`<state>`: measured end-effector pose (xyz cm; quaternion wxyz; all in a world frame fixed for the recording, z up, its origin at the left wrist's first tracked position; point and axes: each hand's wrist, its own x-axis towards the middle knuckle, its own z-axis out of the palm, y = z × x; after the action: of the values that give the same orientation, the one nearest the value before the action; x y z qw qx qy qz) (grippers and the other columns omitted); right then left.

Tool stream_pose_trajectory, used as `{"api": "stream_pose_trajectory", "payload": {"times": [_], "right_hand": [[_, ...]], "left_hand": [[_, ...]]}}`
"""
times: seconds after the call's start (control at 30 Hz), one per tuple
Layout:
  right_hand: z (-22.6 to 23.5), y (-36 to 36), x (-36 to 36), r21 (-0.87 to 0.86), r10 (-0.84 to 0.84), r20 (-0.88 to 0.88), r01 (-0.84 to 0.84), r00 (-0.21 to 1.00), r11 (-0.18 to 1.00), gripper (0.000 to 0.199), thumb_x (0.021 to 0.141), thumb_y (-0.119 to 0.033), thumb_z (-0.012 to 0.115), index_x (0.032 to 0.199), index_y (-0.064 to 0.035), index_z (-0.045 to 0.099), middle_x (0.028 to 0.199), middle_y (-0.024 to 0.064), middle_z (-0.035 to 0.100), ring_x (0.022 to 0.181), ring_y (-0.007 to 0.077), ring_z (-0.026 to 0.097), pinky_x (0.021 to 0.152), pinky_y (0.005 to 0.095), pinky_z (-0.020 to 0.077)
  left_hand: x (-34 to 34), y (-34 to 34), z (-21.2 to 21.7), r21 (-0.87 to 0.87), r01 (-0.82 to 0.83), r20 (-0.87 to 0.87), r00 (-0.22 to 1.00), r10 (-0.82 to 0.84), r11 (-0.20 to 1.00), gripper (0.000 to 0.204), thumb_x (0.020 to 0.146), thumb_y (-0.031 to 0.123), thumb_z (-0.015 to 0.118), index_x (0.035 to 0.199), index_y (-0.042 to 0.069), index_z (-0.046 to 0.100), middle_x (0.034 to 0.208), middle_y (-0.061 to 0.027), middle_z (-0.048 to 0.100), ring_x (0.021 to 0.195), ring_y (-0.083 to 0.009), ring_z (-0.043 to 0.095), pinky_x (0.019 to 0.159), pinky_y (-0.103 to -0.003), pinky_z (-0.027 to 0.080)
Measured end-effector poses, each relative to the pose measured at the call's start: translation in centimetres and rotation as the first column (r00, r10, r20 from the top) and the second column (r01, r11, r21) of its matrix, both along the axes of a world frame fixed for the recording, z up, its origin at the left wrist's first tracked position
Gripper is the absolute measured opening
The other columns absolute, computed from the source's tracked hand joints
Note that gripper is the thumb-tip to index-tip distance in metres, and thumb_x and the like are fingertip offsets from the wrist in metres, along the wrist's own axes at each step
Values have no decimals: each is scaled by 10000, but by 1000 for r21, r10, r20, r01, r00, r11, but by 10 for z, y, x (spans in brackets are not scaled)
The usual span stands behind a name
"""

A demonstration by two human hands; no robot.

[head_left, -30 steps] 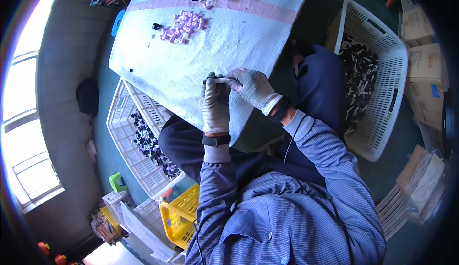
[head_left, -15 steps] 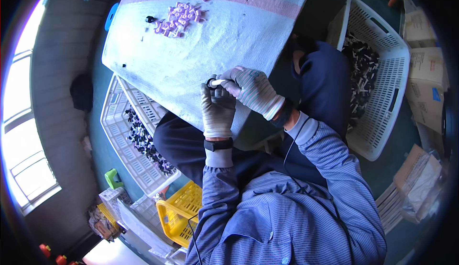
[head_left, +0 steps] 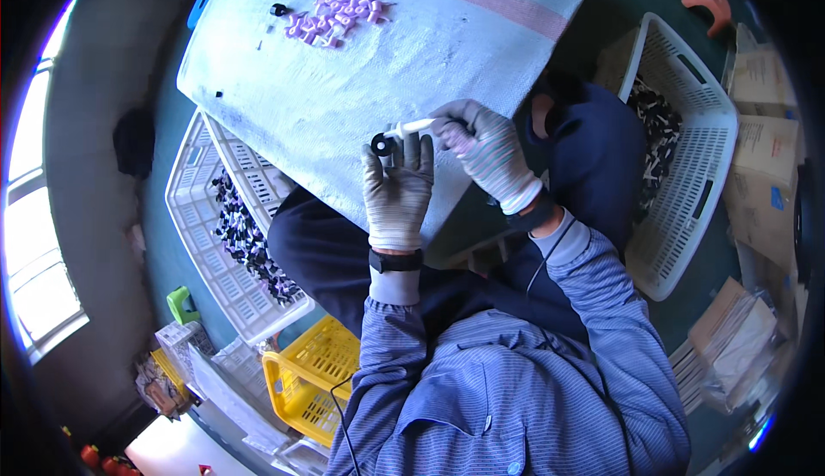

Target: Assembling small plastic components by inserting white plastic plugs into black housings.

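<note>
We locate the work just above the near part of the covered table (head_left: 284, 98): a black knob (head_left: 381, 144) with a round opening facing us, and a white stem (head_left: 417, 125) running from beside it to the right. On the left hand (head_left: 397, 201), thumb and forefinger pinch the knob at their tips, while the other fingers stand extended and slightly apart. On the right hand (head_left: 490, 145), thumb and fingers are closed narrowly around the stem's far end. We cannot tell whether stem and knob are joined or only touching. We judge slipping to be the main fault risk: the left grip bears on a small rounded surface through a glove, so a sideways pull on the stem could twist the knob free. A dropped part could roll off the table's near edge, or travel toward the pink pieces (head_left: 337, 16) and the loose black part (head_left: 278, 9) beside them, and be mixed in. Compared with the frame half a second ago, we note that the right hand has drawn farther from the left, more of the stem is exposed, the left palm is more open, and the camera view has shifted.
</note>
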<state>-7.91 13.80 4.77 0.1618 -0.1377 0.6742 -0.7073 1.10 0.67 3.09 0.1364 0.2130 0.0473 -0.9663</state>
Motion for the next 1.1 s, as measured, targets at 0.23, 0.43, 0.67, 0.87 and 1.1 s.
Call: {"api": "stream_pose_trajectory", "payload": {"times": [0.23, 0.43, 0.67, 0.87, 1.1], "right_hand": [[38, 26, 1, 30, -54, 45, 52, 998, 998, 142, 886, -127, 682, 981, -21, 682, 732, 33, 665, 638, 60, 587, 599, 225, 479], [69, 53, 19, 298, -67, -204, 127, 977, 946, 143, 881, -117, 695, 986, -23, 675, 738, 6, 650, 612, 58, 574, 550, 231, 464], [80, 85, 40, 346, -155, -89, 177, 984, 921, 163, 912, -150, 669, 995, -11, 651, 763, 12, 641, 667, 54, 581, 599, 197, 464], [84, 92, 56, 358, -258, 65, 218, 964, 908, 174, 918, -171, 660, 1005, -21, 643, 771, 35, 649, 659, 76, 603, 578, 186, 466], [80, 91, 70, 349, -288, 66, 248, 955, 904, 199, 922, -192, 655, 1005, -12, 635, 775, 46, 645, 651, 89, 605, 566, 198, 471]], "left_hand": [[-5, 24, 13, 124, 37, -63, 998, -29, 992, 246, 907, 198, 636, 1057, 3, 623, 1167, -139, 658, 1153, -278, 600, 1091, -480, 365], [1, 61, 20, 397, 171, -206, 974, -95, 902, 237, 902, 236, 639, 1008, 24, 633, 1157, -142, 657, 1206, -286, 554, 1091, -471, 370], [14, 90, 14, 489, 345, -191, 939, -287, 801, 424, 896, 259, 648, 1208, -15, 565, 1179, -149, 645, 1198, -297, 570, 1070, -484, 403], [20, 90, 19, 436, 385, -190, 923, -335, 813, 332, 925, 322, 610, 1083, 30, 614, 1108, -117, 658, 1143, -281, 599, 1061, -449, 419], [26, 84, 29, 355, 355, -199, 933, -301, 865, 245, 930, 309, 606, 966, 67, 617, 1109, -117, 645, 1117, -274, 603, 1051, -435, 427]]}}
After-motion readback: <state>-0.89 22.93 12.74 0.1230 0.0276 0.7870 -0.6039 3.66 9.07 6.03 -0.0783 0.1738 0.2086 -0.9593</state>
